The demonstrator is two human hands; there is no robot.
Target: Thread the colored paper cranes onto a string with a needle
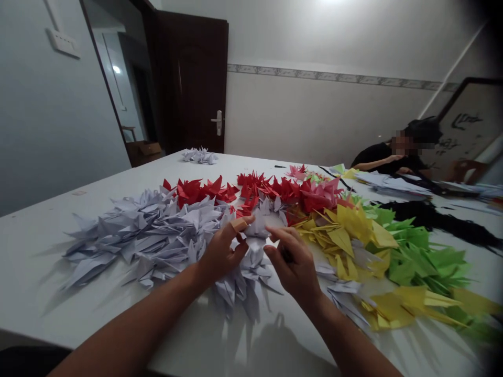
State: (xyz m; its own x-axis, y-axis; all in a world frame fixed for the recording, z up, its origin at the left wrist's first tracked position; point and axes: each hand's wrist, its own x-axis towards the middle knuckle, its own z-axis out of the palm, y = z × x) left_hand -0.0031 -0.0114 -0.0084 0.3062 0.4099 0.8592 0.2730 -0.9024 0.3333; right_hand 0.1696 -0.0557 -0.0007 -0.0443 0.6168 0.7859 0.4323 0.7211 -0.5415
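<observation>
The left grip (223,251) and right grip (296,264) are positioned above the white surface (43,246). A white folded-paper crane (258,228) is located between the two grips; whether either grip pinches it cannot be told. Left of the left grip: a pile of white cranes (165,235). Right of the right grip: yellow cranes (349,230), then green cranes (424,256). Beyond both grips: red cranes (251,183). Farther, right of both grips: a person (371,157) in black.

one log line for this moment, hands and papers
left hand: over white folded papers, grip unclear | right hand: half-curled, grip unclear | red papers: beyond hands | yellow papers: at right
</observation>
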